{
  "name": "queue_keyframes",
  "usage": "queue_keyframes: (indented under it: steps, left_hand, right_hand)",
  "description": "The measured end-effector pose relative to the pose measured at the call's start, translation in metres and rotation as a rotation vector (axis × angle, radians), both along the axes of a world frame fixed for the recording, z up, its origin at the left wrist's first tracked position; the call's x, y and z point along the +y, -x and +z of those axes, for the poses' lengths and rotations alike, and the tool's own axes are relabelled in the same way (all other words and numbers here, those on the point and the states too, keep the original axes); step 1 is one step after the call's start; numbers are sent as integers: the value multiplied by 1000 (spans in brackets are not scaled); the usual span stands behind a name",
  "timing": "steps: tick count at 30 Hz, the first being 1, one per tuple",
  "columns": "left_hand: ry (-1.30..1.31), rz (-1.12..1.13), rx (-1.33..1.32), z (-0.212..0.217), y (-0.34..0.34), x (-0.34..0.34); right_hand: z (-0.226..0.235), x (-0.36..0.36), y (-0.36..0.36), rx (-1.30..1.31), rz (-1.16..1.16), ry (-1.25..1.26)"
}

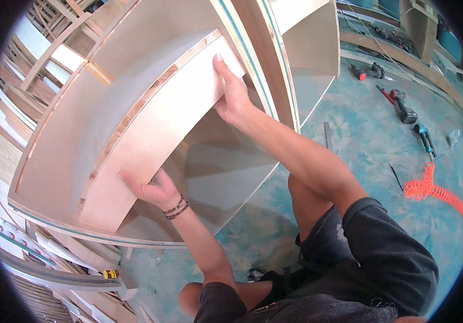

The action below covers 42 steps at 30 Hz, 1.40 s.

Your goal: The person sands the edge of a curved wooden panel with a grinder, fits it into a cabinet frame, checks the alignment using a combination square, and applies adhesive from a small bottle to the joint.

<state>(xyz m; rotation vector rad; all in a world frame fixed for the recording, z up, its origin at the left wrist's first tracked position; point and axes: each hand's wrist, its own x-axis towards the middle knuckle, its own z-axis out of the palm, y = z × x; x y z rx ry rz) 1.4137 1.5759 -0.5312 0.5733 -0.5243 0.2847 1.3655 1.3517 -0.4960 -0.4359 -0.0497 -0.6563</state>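
Both my hands are on a pale plywood panel [158,126], a long board with a layered wood edge, set slanting inside an open wooden cabinet [64,156]. Near the panel's lower end, my left hand [153,189] grips its edge, thumb on the face and the other fingers partly hidden behind. Toward the upper end, my right hand [233,91] holds the same edge, thumb laid on the face and fingertips out of sight behind the board. The panel's ends lie close to the cabinet's side walls.
On the blue-green floor at right lie a cordless drill [404,107], a teal air tool [424,139] and a coiled orange hose [430,188]. Wood strips and offcuts [80,253] crowd the lower left. Curved wooden parts [53,48] stand at far left.
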Motion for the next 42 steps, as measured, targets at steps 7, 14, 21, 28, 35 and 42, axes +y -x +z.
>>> queue_keyframes:
  steps: [7, 14, 21, 28, 35, 42]
  left_hand:
    - [-71, 90, -20, -2, -3, -1]
    - [-71, 126, -19, -6, -7, 1]
    - [-76, 112, -24, -1, -2, -4]
    - [-16, 66, -4, 2, 1, -7]
    - [-48, 81, -13, -3, -6, 3]
    - [31, -11, -6, -5, -8, -3]
  right_hand:
    - [-1, -15, -6, -20, 50, -61]
    - [3, -22, -5, -66, 18, -63]
    - [-7, -30, -22, -157, 29, -142]
    - [-6, -23, -15, -101, 4, -92]
    - [-15, -15, 7, -93, 56, 5]
    - [-36, -31, 17, -4, 134, 235]
